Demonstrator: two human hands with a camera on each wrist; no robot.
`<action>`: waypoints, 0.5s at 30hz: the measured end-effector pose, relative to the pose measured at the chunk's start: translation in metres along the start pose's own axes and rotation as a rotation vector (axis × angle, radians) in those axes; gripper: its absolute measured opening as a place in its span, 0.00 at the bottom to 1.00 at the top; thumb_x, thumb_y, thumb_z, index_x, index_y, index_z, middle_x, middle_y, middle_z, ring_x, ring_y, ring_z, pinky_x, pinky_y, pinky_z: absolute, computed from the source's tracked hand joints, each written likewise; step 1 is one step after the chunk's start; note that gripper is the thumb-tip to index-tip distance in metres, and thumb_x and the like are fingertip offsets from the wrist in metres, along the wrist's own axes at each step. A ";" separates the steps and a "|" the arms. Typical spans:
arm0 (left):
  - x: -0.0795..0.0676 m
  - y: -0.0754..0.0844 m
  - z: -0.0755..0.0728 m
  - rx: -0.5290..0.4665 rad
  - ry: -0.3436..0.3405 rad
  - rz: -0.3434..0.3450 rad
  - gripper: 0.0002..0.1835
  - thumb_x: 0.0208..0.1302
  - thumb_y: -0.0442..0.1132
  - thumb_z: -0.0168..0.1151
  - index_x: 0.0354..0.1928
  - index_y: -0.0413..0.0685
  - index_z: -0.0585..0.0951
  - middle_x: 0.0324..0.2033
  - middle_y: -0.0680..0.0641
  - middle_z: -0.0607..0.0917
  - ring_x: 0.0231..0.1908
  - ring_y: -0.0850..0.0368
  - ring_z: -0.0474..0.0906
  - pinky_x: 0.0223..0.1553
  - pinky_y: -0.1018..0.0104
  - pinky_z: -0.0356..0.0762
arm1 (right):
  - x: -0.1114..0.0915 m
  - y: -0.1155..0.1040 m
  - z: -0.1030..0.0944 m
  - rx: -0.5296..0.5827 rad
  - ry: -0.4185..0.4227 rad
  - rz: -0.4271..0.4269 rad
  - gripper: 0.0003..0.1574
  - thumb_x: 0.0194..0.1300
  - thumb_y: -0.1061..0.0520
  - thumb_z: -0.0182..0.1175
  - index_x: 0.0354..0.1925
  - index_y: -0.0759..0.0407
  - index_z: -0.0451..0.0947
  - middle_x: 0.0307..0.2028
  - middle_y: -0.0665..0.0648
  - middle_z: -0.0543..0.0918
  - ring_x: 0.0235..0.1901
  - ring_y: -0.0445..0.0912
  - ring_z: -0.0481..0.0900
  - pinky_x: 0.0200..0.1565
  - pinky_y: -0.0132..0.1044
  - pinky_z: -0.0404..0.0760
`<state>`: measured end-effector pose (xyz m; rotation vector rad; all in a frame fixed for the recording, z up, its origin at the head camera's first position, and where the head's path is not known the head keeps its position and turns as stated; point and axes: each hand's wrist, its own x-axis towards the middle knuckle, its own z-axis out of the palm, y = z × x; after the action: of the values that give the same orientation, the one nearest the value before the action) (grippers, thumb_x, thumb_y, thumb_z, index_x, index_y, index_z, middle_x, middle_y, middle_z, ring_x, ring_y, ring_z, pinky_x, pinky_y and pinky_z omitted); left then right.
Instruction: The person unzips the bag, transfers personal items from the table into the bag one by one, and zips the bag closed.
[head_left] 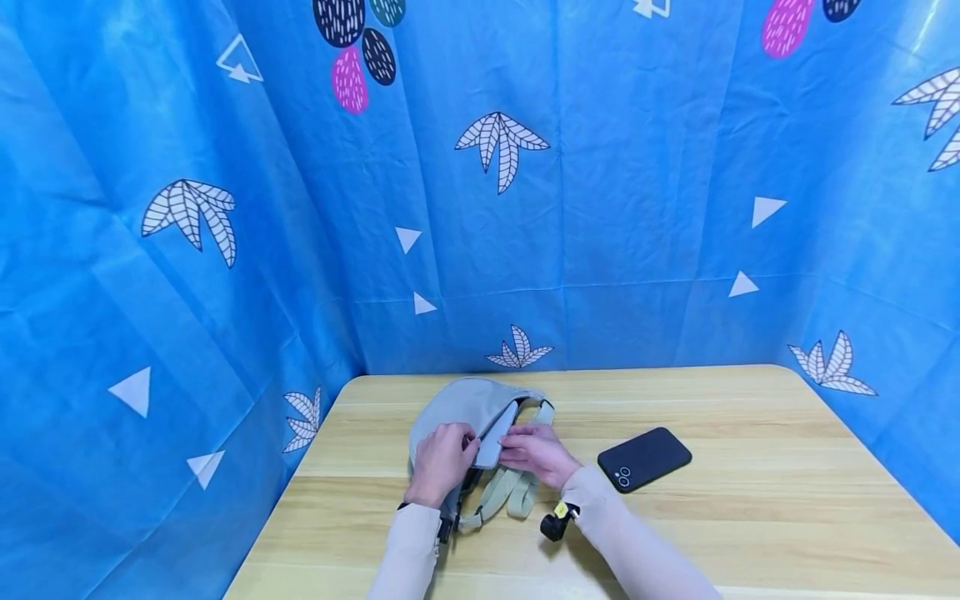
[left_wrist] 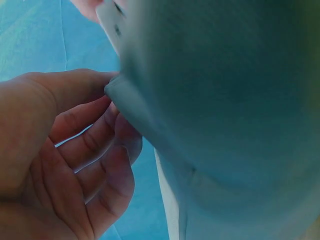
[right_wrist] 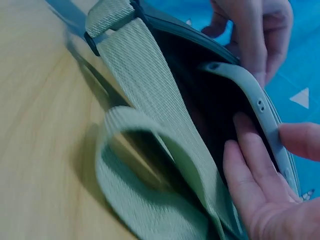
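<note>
Grey fabric tends to sag, so your left hand (head_left: 441,462) probably matters most: its thumb and fingers pinch the edge of the bag (head_left: 447,410) at the mouth, and that edge is best drawn taut, away from the pale slab (head_left: 495,435). The slab sits tilted in the mouth, partly covered by the fabric. Your right hand (head_left: 542,454) has it between thumb and fingers, the thumb against the outer side, two fingertips reaching in behind; you cannot tell from these views how firmly they press. Guide the slab along the line of the mouth rather than across it, as a twisted corner could snag on the edge. Mind the webbing strap (right_wrist: 150,65) too: it runs alongside the mouth and loops close to your right fingers, so nudge it aside if it catches. A black phone (head_left: 643,460) lies on the counter (head_left: 750,533) to the right, apart from the bag and out of your way. Behind the counter hangs a blue patterned curtain (head_left: 637,208).
</note>
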<state>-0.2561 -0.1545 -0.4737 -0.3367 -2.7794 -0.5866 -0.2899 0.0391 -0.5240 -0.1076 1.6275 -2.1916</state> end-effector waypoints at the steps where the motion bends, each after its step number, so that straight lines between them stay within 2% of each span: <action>1: 0.000 0.000 0.000 0.003 0.002 0.002 0.06 0.68 0.42 0.68 0.32 0.54 0.88 0.28 0.54 0.89 0.27 0.61 0.81 0.29 0.60 0.77 | 0.001 0.001 0.003 0.007 0.007 -0.001 0.12 0.70 0.65 0.62 0.49 0.66 0.72 0.33 0.53 0.88 0.34 0.45 0.90 0.54 0.49 0.87; 5: 0.000 0.000 -0.001 0.001 0.006 0.008 0.06 0.68 0.43 0.68 0.32 0.54 0.88 0.28 0.55 0.88 0.28 0.59 0.82 0.29 0.59 0.77 | 0.005 0.002 0.012 0.024 0.007 -0.005 0.11 0.71 0.66 0.61 0.48 0.68 0.71 0.33 0.53 0.88 0.34 0.45 0.90 0.54 0.49 0.87; 8: 0.000 0.000 -0.002 -0.003 0.007 0.010 0.06 0.67 0.42 0.68 0.31 0.54 0.88 0.28 0.55 0.88 0.28 0.59 0.82 0.29 0.59 0.76 | 0.008 0.003 0.017 0.036 -0.008 -0.013 0.13 0.71 0.68 0.59 0.51 0.73 0.70 0.35 0.55 0.88 0.36 0.46 0.90 0.53 0.48 0.87; 15: 0.001 0.000 -0.002 -0.015 0.000 0.005 0.06 0.67 0.42 0.68 0.31 0.54 0.87 0.27 0.55 0.88 0.28 0.58 0.82 0.28 0.59 0.76 | 0.014 0.004 0.025 0.081 0.000 -0.031 0.21 0.69 0.74 0.56 0.57 0.80 0.65 0.37 0.59 0.85 0.37 0.45 0.89 0.47 0.38 0.89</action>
<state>-0.2566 -0.1555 -0.4715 -0.3465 -2.7746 -0.6061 -0.2942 0.0106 -0.5219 -0.1102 1.5447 -2.2774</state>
